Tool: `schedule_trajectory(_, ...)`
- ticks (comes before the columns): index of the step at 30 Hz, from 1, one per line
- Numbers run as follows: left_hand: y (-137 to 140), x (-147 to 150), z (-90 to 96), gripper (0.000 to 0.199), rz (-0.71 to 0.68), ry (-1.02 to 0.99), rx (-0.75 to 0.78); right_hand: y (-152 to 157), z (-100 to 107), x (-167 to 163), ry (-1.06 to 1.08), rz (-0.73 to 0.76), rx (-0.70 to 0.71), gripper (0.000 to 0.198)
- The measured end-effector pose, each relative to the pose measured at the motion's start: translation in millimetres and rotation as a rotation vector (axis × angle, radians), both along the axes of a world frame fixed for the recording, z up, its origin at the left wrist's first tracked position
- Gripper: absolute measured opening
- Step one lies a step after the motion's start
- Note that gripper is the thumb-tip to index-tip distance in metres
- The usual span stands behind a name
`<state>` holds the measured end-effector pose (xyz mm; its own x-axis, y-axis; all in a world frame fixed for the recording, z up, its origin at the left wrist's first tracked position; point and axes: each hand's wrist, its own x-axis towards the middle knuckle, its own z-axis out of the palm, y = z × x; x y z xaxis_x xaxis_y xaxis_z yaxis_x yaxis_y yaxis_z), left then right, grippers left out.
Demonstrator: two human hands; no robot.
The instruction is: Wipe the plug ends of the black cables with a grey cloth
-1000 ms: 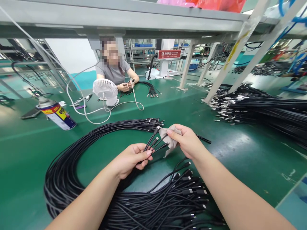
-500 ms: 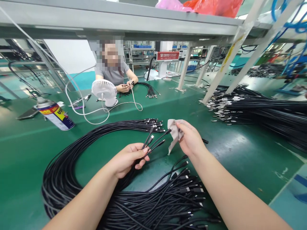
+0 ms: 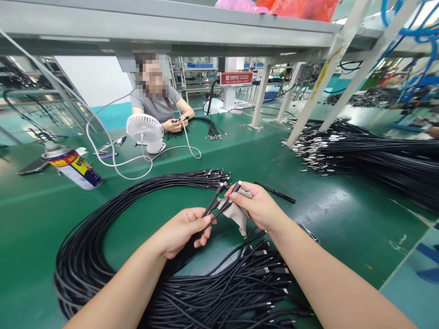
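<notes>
Several black USB cables are held in my left hand, their plugs fanned out past the fingertips. My right hand pinches a light grey cloth and has its thumb and fingers at one of these plugs, touching it. Part of the cloth hangs below the fingers. Under my hands lies a large pile of black cables with metal plug ends pointing right. A curved bundle of black cables loops round on the left, its plugs ending just behind my hands.
A spray can stands tilted in view at left on the green table. Beyond it are a small white fan with a white cord and a co-worker handling cables. Shelf posts and another cable heap are at right.
My right hand has moved left and brought the cloth onto the cable plugs by my left hand. The left hand keeps its hold. The view has shifted slightly.
</notes>
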<state>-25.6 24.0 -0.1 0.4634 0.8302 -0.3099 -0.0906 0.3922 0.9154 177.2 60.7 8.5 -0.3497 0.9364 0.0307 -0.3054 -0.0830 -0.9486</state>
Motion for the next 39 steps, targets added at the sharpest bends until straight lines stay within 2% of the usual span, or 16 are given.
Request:
schedule_trajectory(11, -2.4, 4.7, 2.1, 0.047, -0.036, 0.040, 0.028, -2.2, 1.2, -2.2, -0.033, -0.008, 0.022, 0.039)
schedule_trajectory(18, -2.2, 6.0, -4.2, 0.046, -0.052, 0.088, 0.062, -3.4, 1.2, -2.3, -0.088, -0.015, 0.043, 0.039)
schedule_trajectory(39, -1.8, 6.9, -5.8, 0.051, -0.091, 0.111, 0.037, -5.1, -1.2, -4.1, -0.138, -0.009, 0.055, 0.039)
